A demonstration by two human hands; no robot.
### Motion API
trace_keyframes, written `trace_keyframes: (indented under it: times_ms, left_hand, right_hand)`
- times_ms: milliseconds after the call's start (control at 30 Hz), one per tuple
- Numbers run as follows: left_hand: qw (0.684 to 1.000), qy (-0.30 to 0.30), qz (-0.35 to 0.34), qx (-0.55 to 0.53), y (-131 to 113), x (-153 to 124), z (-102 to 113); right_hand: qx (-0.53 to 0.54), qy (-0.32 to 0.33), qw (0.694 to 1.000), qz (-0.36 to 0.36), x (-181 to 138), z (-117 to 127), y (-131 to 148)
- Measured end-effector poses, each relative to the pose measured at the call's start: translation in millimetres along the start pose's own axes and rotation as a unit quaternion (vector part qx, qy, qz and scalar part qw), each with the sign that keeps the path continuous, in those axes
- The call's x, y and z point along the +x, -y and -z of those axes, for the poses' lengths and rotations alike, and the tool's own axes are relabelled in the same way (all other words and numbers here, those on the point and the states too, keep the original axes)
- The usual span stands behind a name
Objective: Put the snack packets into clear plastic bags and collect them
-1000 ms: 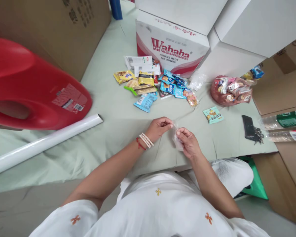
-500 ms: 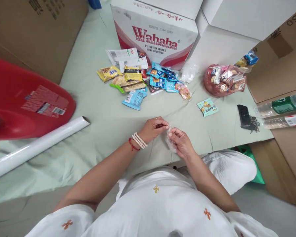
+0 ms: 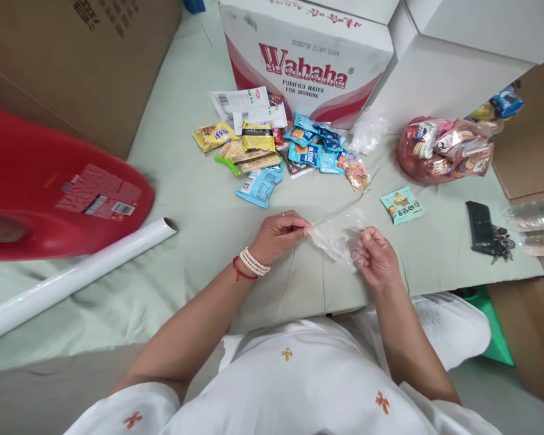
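A small clear plastic bag (image 3: 334,237) is stretched between my two hands above the pale green cloth. My left hand (image 3: 278,235), with bead and red string bracelets at the wrist, pinches one edge of the bag. My right hand (image 3: 377,258) has its fingers closed on the other edge. Just beyond my hands lies a heap of small snack packets (image 3: 276,151), blue, yellow and orange. A single light green packet (image 3: 402,205) lies apart to the right.
A Wahaha water carton (image 3: 308,60) and white boxes stand behind the snacks. A red plastic stool (image 3: 49,187) and a white roll (image 3: 72,278) lie at left. At right are a filled bag of snacks (image 3: 444,151), a black phone with keys (image 3: 483,229) and water bottles (image 3: 532,217).
My hands have drawn apart, the right one moving rightward, so the clear bag is now spread open between them. The view has shifted slightly.
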State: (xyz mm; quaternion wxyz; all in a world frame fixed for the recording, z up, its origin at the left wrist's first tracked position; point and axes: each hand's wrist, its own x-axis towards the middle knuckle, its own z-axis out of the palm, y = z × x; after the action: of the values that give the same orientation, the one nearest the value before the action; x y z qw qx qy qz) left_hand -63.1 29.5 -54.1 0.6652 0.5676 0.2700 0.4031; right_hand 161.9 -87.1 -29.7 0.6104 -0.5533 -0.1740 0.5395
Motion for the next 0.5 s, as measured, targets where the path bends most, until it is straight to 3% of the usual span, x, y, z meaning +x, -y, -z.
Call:
trace_keyframes:
  times_ms: [167, 300, 400, 500]
  left_hand:
    - [0.999, -0.033, -0.025, -0.013, -2, 1, 8]
    - [0.997, -0.075, -0.018, -0.012, 3, 0, 11]
    - [0.999, -0.036, -0.007, -0.014, 4, -2, 13]
    - [0.999, -0.027, -0.032, 0.009, 1, -4, 13]
  right_hand:
    - [0.041, -0.038, 0.993, 0.107, 21, 5, 15]
    - [0.020, -0.059, 0.992, 0.113, 31, 0, 20]
    - [0.021, -0.071, 0.988, 0.138, 37, -4, 19]
    - [0.029, -0.040, 0.987, 0.155, 41, -11, 15]
